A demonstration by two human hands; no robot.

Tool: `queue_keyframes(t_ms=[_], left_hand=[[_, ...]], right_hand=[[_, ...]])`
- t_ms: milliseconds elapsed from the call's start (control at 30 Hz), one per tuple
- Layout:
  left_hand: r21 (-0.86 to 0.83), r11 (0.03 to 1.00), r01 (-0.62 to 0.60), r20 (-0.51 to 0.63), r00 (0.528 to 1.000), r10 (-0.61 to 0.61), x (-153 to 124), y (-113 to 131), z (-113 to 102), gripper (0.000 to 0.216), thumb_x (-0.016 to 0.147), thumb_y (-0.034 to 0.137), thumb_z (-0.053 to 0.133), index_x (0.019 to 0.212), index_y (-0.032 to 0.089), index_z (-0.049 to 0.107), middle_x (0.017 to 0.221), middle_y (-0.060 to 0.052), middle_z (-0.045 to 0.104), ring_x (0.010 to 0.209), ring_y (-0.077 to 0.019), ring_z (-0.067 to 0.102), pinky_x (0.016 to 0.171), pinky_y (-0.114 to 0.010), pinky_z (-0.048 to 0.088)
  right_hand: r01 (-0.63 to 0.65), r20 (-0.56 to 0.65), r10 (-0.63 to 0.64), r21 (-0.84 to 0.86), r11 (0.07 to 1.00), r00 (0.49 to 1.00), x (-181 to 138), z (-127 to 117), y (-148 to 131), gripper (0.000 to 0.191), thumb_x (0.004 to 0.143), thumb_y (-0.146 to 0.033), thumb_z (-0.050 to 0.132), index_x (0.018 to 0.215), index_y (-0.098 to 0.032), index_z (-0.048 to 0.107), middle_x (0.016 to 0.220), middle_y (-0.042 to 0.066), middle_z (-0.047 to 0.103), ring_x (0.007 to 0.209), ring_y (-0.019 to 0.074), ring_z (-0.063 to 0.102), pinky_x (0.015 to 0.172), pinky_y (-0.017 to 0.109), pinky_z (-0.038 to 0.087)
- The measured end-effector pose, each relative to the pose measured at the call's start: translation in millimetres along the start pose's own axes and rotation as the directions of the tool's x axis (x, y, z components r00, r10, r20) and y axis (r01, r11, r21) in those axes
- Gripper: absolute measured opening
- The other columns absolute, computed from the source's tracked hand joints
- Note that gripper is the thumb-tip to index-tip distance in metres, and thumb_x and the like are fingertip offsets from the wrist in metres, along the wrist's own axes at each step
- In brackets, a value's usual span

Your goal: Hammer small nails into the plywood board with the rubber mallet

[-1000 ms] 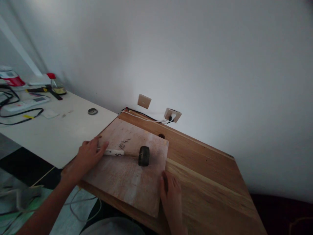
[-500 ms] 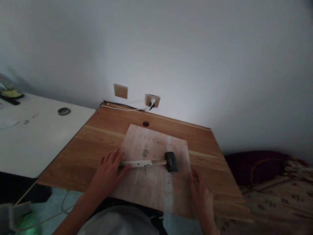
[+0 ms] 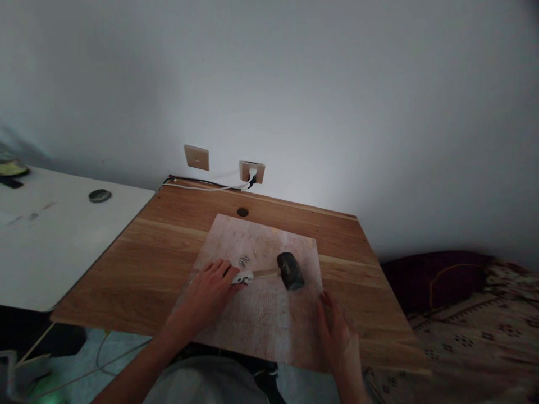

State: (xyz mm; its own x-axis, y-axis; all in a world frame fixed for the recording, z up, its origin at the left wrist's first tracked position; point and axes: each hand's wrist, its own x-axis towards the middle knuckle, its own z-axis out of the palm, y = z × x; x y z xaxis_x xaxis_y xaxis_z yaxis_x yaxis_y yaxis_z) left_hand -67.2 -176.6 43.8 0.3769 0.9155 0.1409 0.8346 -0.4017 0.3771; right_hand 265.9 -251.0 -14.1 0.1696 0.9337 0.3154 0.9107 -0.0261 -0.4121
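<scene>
A rubber mallet (image 3: 289,270) with a black head and pale handle lies on a pale plywood board (image 3: 269,320) on the wooden desk (image 3: 143,269). My left hand (image 3: 208,292) lies over the handle's end, fingers curled around it. My right hand (image 3: 337,334) rests flat on the board's near right corner, fingers stretched out. A few small nails (image 3: 244,260) lie just beyond my left fingers, and a faint row of tiny specks crosses the board behind the mallet.
A white table (image 3: 50,247) adjoins the desk on the left with a round metal disc (image 3: 100,195) on it. On the wall are a blank plate (image 3: 196,157) and a socket (image 3: 251,171) with cables. A patterned rug (image 3: 463,331) lies at right.
The view swung right and settled on the desk. My left hand slid farther along the mallet handle and closed over it. My right hand stays on the board's corner.
</scene>
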Motion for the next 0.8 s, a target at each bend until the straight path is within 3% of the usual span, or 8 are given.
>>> queue_keyframes(t_ms=[100,233,300,367,433,500,700,800], left_hand=[[-0.379,0.917,0.122,-0.072,0.984,-0.161,-8.9,-1.4,-9.7,0.042,0.102,0.055,0.041,0.096,0.020,0.064,0.090,-0.006,0.067,0.083,-0.0207,0.063,0.075,-0.033,0.050],[-0.805,0.523,0.282,0.069,0.919,-0.389,-22.9,-9.7,-24.0,0.065,0.096,0.076,0.022,0.089,0.020,0.055,0.066,-0.001,0.056,0.056,-0.0155,0.053,0.054,-0.029,0.047],[-0.854,0.369,0.368,0.128,0.834,-0.537,-31.1,-22.7,-30.2,0.070,0.090,0.084,0.022,0.084,0.021,0.051,0.056,0.004,0.046,0.046,-0.0129,0.043,0.044,-0.026,0.039],[-0.818,0.309,0.486,0.157,0.704,-0.693,-39.8,-38.9,-35.8,0.070,0.083,0.089,0.032,0.078,0.022,0.048,0.052,0.006,0.041,0.041,-0.0110,0.038,0.040,-0.023,0.032],[-0.751,0.309,0.584,0.153,0.608,-0.779,-48.3,-53.2,-41.0,0.070,0.075,0.092,0.043,0.075,0.022,0.048,0.052,0.006,0.043,0.041,-0.0109,0.040,0.039,-0.022,0.032],[-0.691,0.343,0.636,0.130,0.577,-0.806,-55.6,-62.5,-45.9,0.070,0.072,0.092,0.046,0.073,0.022,0.049,0.051,0.006,0.044,0.042,-0.0120,0.043,0.039,-0.023,0.035],[-0.505,0.554,0.661,0.007,0.645,-0.764,-65.7,-74.9,-54.3,0.063,0.074,0.084,0.048,0.075,0.022,0.059,0.049,0.002,0.051,0.047,-0.0173,0.051,0.044,-0.026,0.038],[-0.532,0.547,0.646,0.049,0.668,-0.742,-62.3,-78.4,-53.9,0.063,0.072,0.083,0.051,0.076,0.022,0.061,0.052,0.002,0.051,0.049,-0.0163,0.050,0.044,-0.025,0.039]], right_hand=[[-0.014,-0.036,0.015,0.042,0.999,0.999,9.5,-3.6,-6.0,0.053,0.103,-0.059,0.037,0.121,-0.017,0.065,0.114,0.016,0.074,0.101,0.0309,0.072,0.086,0.046,0.057],[0.041,-0.125,-0.026,0.119,0.992,0.992,28.4,-3.3,-31.7,0.044,0.104,-0.050,0.042,0.120,-0.016,0.065,0.118,0.018,0.070,0.109,0.0308,0.067,0.092,0.048,0.055],[0.083,-0.053,-0.075,0.181,0.980,0.996,38.1,0.6,-51.1,0.038,0.105,-0.044,0.043,0.124,-0.018,0.063,0.121,0.016,0.068,0.109,0.0282,0.066,0.093,0.046,0.056],[0.153,0.052,-0.168,0.223,0.963,0.984,46.4,7.6,-70.7,0.036,0.105,-0.040,0.043,0.127,-0.020,0.062,0.123,0.014,0.067,0.113,0.0262,0.065,0.097,0.045,0.055],[0.218,0.122,-0.245,0.199,0.955,0.962,51.7,18.1,-85.6,0.036,0.106,-0.041,0.042,0.130,-0.022,0.062,0.128,0.012,0.065,0.121,0.0273,0.062,0.103,0.048,0.051],[0.248,0.132,-0.263,0.120,0.961,0.956,53.1,31.3,-92.1,0.041,0.105,-0.046,0.042,0.134,-0.023,0.061,0.138,0.014,0.061,0.132,0.0319,0.055,0.106,0.055,0.047],[0.287,0.138,-0.280,-0.038,0.957,0.950,49.1,64.6,-73.8,0.061,0.106,-0.054,0.034,0.148,-0.013,0.052,0.158,0.020,0.044,0.148,0.0387,0.035,0.114,0.062,0.035],[0.301,0.169,-0.287,-0.060,0.952,0.943,52.7,66.6,-67.5,0.061,0.106,-0.051,0.032,0.150,-0.012,0.050,0.159,0.019,0.044,0.149,0.0366,0.034,0.117,0.061,0.031]])
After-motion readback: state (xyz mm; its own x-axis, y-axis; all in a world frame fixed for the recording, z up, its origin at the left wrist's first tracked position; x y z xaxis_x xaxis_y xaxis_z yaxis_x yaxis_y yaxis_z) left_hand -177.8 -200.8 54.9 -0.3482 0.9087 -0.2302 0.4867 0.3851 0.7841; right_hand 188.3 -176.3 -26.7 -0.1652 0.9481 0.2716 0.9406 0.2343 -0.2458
